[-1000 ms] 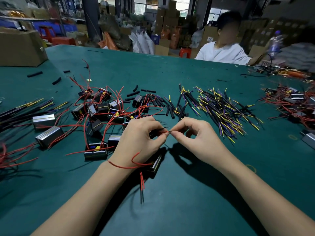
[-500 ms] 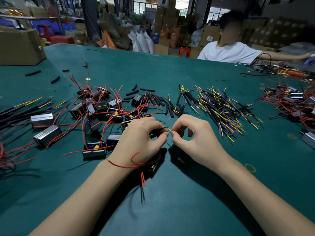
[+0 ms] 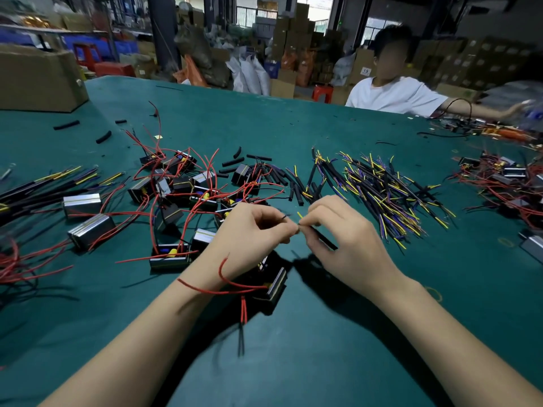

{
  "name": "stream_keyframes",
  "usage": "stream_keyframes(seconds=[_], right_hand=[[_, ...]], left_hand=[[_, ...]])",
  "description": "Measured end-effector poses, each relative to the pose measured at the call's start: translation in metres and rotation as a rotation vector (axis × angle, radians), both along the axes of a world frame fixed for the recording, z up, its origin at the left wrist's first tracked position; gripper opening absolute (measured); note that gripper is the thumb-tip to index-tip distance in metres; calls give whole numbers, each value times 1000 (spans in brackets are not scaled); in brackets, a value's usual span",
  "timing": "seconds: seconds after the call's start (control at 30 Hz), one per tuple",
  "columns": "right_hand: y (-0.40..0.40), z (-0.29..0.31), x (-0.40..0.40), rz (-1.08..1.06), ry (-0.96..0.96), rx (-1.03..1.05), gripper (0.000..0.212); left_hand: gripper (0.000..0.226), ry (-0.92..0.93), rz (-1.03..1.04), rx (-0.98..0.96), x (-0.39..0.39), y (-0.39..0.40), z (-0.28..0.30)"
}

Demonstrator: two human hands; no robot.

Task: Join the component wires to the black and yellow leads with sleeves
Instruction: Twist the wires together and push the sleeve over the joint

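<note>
Head view: over the green bench (image 3: pixel 293 118), the left hand (image 3: pixel 249 236) pinches a thin component wire (image 3: pixel 283 217) and the right hand (image 3: pixel 343 242) pinches a black and yellow lead (image 3: pixel 318 235), fingertips nearly touching; a boxy component (image 3: pixel 274 284) hangs below the left wrist.

Warehouse interior, dim. Green-covered table (image 3: pixel 293 121) fills the foreground. Beyond its far edge: stacked cardboard boxes (image 3: pixel 296 27), white sacks (image 3: pixel 252 74), red stool (image 3: pixel 322 93), dark pillar (image 3: pixel 163 33). Daylit windows (image 3: pixel 249 7) at back.
</note>
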State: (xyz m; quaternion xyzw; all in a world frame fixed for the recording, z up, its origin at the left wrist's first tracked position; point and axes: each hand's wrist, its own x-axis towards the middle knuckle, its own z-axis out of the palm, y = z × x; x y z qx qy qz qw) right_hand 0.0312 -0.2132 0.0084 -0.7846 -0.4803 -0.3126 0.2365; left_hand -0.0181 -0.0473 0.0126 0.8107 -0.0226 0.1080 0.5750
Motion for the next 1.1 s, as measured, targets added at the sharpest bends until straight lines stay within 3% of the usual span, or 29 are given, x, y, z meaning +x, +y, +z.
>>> stream_keyframes(seconds=[0.17, 0.3, 0.8, 1.1], right_hand=[[0, -3, 0, 39, 769, 358, 10], [-2, 1, 4, 30, 1068, 364, 16], [0, 3, 3, 180, 1161, 424, 10], [2, 5, 2, 207, 1133, 426, 16]], left_hand=[[11, -65, 47, 61, 1, 4, -5], [8, -50, 30, 114, 1, 9, -3], [17, -46, 1, 125, -2, 9, 1], [5, -71, -33, 173, -2, 9, 1]])
